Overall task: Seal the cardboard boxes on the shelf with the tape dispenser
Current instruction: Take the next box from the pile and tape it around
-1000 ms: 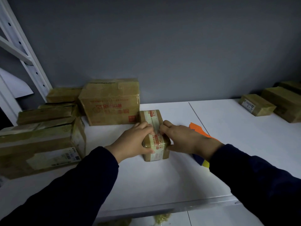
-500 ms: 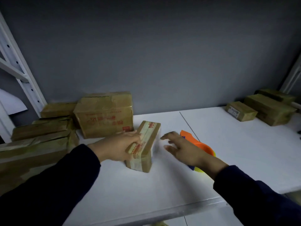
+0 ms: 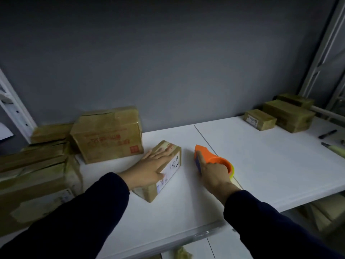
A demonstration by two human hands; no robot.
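On the shelf (image 3: pixel 261 165), left hand (image 3: pixel 151 169) presses closed box (image 3: pixel 174 163); right hand (image 3: pixel 214 174) grips dispenser (image 3: pixel 210 156).

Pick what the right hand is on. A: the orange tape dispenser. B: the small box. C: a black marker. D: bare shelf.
A: the right hand grips the orange tape dispenser, index finger along its top; the left hand lies flat on the small box.
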